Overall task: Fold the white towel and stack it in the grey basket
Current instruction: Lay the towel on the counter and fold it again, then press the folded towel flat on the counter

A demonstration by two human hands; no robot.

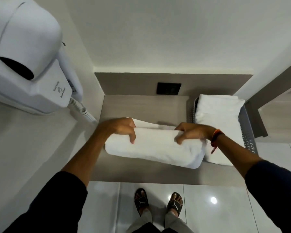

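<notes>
Head view: left hand [123,127] and right hand [190,132] both pinch the top fold of the white towel [154,147], bulky on the tabletop [141,106]. Risk: fold springs open on lifting. Grey basket [247,130] just right, already holding towels; wall hair dryer [29,56] crowds left.

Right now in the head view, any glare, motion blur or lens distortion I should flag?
Head view: a small glare spot on the glossy floor tiles; slight motion blur on the right hand, while the left hand is sharper; strong wide-angle bowing, with the hair dryer ballooned at top left; the white towel reads bright with little texture; lighting is soft, shadows faint.
</notes>
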